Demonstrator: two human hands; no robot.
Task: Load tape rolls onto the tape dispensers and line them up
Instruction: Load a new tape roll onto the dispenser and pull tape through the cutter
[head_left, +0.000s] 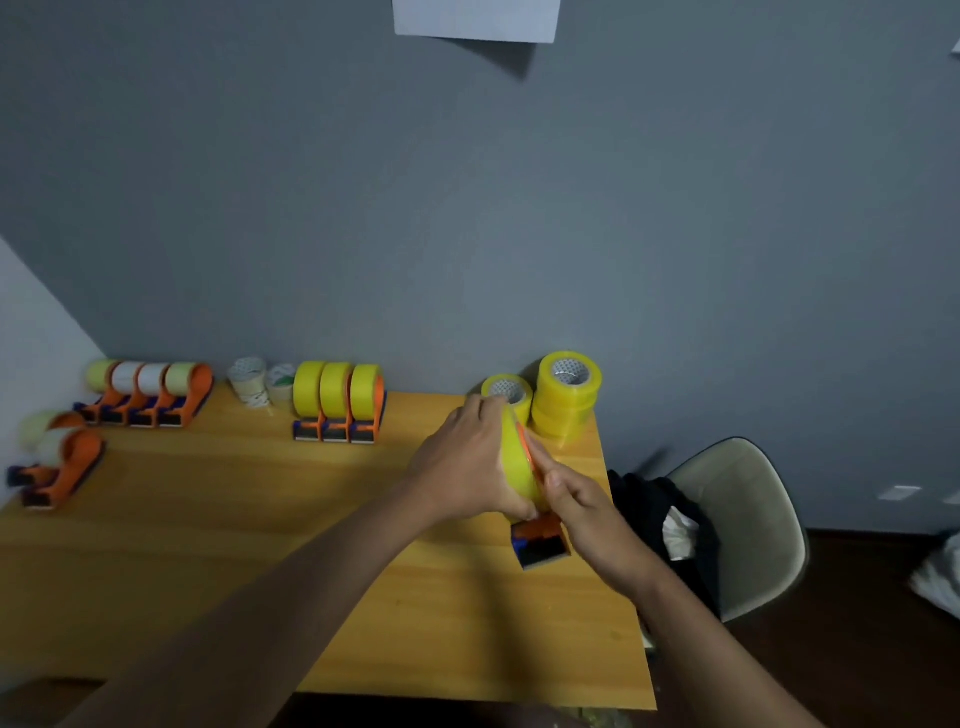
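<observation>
done: nine loaded dispensers (337, 405) | now: left hand (462, 462), right hand (582, 509) grip yellow tape roll (517, 467) on orange dispenser (540, 545) | left: stacked rolls (566, 400)

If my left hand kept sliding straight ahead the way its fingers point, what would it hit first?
Probably the lone yellow tape roll lying flat just beyond the left hand; its fingertips already look very close. The taller yellow stack sits farther right. Depth is uncertain.
</observation>
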